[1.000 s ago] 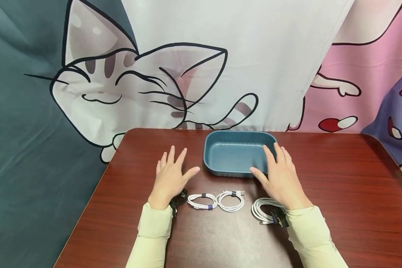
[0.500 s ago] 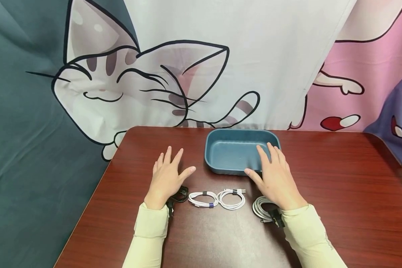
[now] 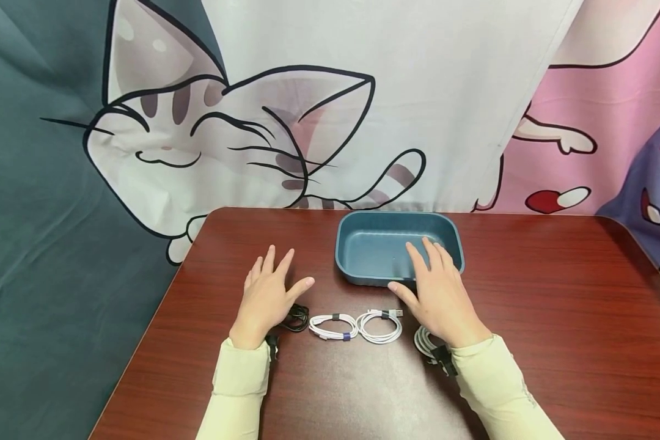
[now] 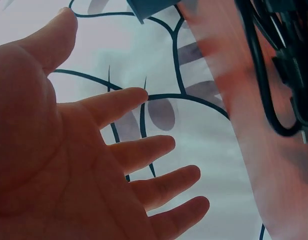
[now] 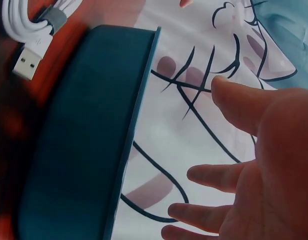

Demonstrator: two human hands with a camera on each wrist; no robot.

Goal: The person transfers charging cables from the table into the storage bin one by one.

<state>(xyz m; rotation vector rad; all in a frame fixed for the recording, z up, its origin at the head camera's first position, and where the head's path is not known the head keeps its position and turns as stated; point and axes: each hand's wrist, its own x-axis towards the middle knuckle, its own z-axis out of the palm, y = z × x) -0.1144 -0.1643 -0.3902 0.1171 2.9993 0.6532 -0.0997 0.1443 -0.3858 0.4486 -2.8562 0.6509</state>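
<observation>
We see the left hand (image 3: pixel 263 299) left of centre and right hand (image 3: pixel 442 299) overlapping the blue tray (image 3: pixel 382 252) right of centre, both spread and empty, coiled white USB cable (image 3: pixel 380 340) lower centre, seemingly pre-grasp, with any pickup calling for lowered, curling fingers

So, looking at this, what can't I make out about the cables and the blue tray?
- Thick pale coil: head view, partly covered by the right hand.
- Black cable: left wrist view, cut off by the picture's edge; head view, partly behind the left hand.
- Blue tray: right wrist view, inside hidden by its own wall, one end cut off below.
</observation>
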